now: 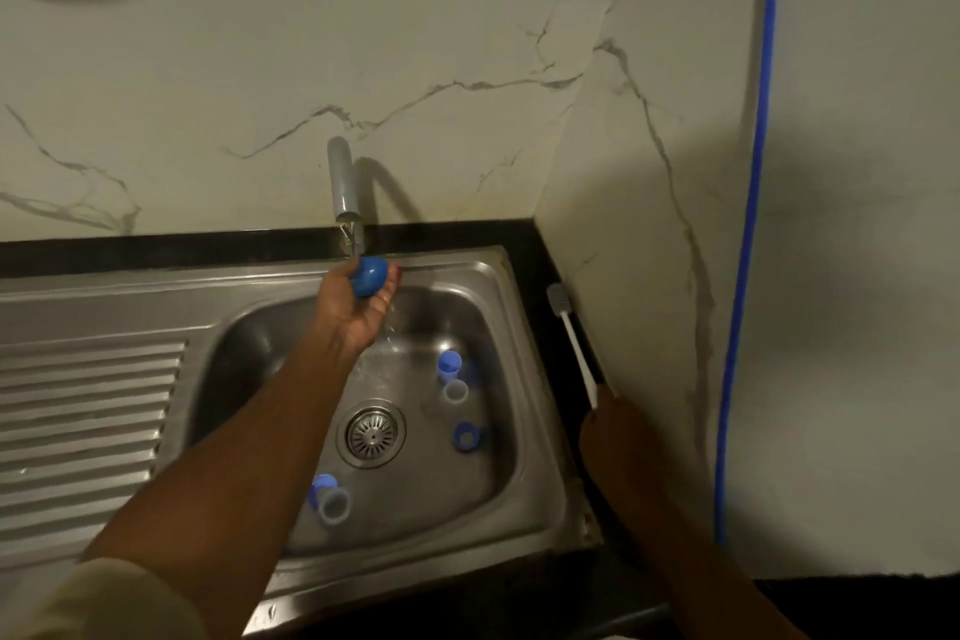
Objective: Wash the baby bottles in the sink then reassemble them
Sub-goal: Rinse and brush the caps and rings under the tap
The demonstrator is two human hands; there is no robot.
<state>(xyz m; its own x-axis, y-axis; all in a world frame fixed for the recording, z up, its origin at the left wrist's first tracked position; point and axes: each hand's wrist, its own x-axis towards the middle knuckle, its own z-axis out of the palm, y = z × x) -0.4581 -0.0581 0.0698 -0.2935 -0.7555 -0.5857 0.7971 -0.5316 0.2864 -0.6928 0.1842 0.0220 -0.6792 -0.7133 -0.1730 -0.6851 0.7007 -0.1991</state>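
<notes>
Left hand [363,299] cupped a blue cap [370,276] under the running tap [343,182], fingers curled round it. Right hand [615,424] gripped the handle end of a white brush [571,333] lying on the dark surface [208,244] beside the sink [524,307]. In the basin lay 2 bottles, the far bottle [451,374] and the near bottle [330,496], with 1 blue ring [466,435] right of the drain [373,433].

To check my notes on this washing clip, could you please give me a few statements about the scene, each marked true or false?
1. The left hand holds a blue cap under the tap. True.
2. The brush lies inside the sink. False: it lies on the dark counter, right of the sink.
3. The right hand holds the brush's handle end. True.
4. The sink holds no bottle parts. False: blue and clear parts lie around the drain.
</notes>
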